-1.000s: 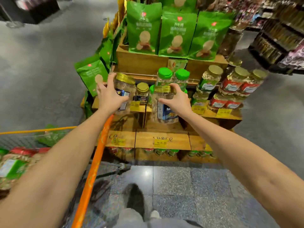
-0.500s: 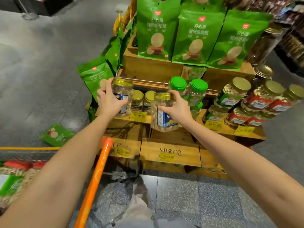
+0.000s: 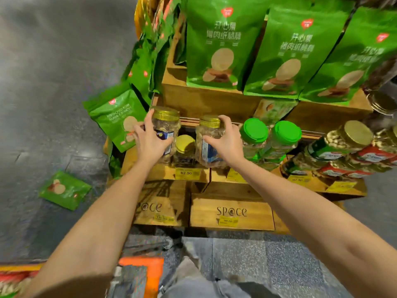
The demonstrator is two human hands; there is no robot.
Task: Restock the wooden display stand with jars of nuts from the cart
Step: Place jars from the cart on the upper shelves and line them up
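Clear plastic nut jar with ribbed gold lid and blue label point(image 3: 167, 125): upright at the left end of the wooden display stand's point(image 3: 206, 100) middle shelf. Left hand point(image 3: 150, 145) wraps its body, fingers clamped round it. Second matching jar point(image 3: 209, 134) near its right; right hand point(image 3: 227, 143) curls over its side, thumb on the near face. Blue labels too blurred to read. Whether the bases touch the shelf: cannot tell. Smaller gold-lidded jar point(image 3: 184, 145) stands between them. Yellow price tag point(image 3: 186, 173) reads 62.90. Wooden crate front point(image 3: 231, 211) is stencilled "sp@ce". Green pouches point(image 3: 223, 39) above carry Chinese lettering.
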